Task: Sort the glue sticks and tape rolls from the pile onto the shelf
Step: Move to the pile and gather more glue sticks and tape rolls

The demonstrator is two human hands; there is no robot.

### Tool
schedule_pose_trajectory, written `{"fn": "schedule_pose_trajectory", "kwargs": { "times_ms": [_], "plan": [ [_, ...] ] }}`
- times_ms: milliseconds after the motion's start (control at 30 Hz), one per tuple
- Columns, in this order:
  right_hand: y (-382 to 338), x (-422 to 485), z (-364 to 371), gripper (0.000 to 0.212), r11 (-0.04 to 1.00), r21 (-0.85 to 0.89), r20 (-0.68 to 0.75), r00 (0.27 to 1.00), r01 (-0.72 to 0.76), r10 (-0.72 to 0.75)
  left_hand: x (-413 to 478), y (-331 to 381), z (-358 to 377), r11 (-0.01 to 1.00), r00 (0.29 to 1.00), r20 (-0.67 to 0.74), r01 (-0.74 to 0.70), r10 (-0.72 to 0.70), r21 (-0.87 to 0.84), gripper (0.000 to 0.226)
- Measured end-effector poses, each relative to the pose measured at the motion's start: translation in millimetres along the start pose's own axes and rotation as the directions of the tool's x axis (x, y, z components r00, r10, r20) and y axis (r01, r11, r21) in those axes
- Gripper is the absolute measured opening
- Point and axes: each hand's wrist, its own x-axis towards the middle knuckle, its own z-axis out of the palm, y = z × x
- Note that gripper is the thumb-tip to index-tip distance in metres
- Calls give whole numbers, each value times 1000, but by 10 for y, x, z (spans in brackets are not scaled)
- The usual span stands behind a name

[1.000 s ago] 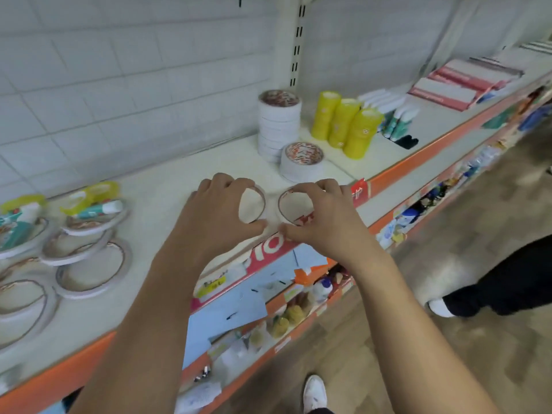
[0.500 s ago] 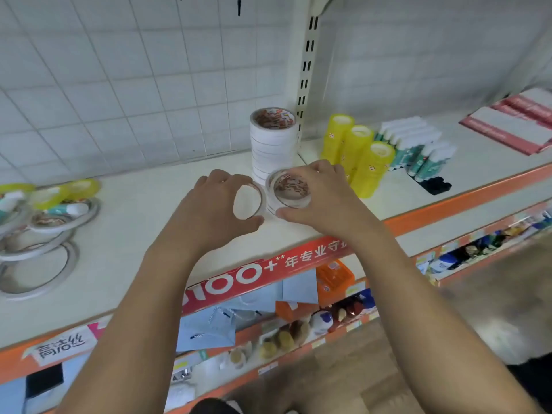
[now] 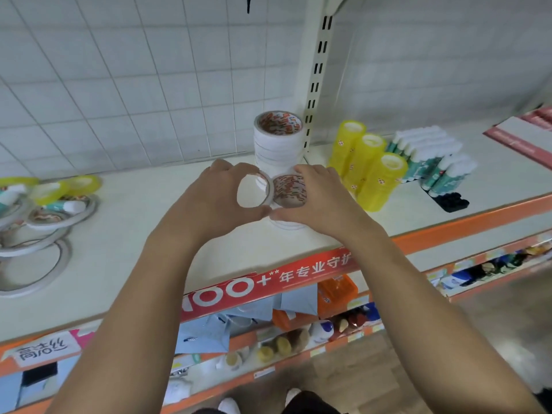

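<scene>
My left hand grips a thin white tape roll, held on edge so I see through its ring. Beside it my right hand holds a second white roll with a red-patterned core, directly over a short stack of white rolls on the shelf. The two held rolls touch. Behind them rises a tall stack of white tape rolls. At the far left lies the unsorted pile of thin tape rings, yellow rolls and glue sticks.
Three columns of yellow tape rolls stand right of the stacks, with rows of white-capped glue sticks beyond them. A slotted shelf upright rises behind the tall stack. Lower shelves hold blue envelopes and small goods.
Both hands carried their rolls away from me, from the shelf's front edge to the short stack in front of the tall stack. The camera view swung left and up.
</scene>
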Motion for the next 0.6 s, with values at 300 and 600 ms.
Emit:
{"fn": "schedule_pose_trajectory", "kwargs": {
  "times_ms": [300,600],
  "plan": [
    [392,60,-357,92,996,-66,213,976,58,-43,331,547,184,996,998,-18,63,-62,58,78],
    [595,122,-383,86,993,52,261,958,106,-116,381,640,447,986,986,5,166,-166,-5,95]
  ]
}}
